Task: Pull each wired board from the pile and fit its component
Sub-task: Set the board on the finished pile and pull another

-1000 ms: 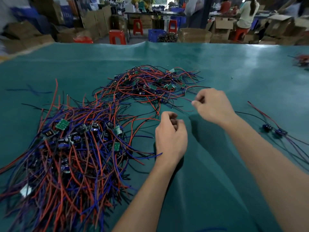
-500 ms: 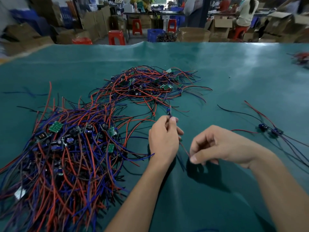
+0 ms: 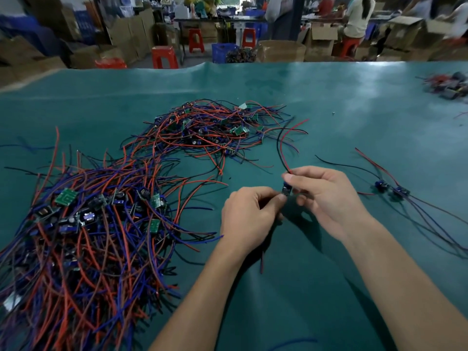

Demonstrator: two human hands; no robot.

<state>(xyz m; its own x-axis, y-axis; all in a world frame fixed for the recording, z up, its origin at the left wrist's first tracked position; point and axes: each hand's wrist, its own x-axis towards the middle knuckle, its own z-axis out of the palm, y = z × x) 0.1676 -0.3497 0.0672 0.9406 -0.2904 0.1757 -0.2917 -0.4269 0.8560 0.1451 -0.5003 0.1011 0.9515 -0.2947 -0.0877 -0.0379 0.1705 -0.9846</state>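
Moved since earlier frame: right hand (image 3: 326, 198) risen to meet left hand (image 3: 249, 214); both pinch one small board (image 3: 287, 190) above the green mat (image 3: 329, 102). Thin red and black wires (image 3: 282, 145) arc upward. Tangled pile (image 3: 96, 224) left; two wired boards (image 3: 391, 188) right, flat.
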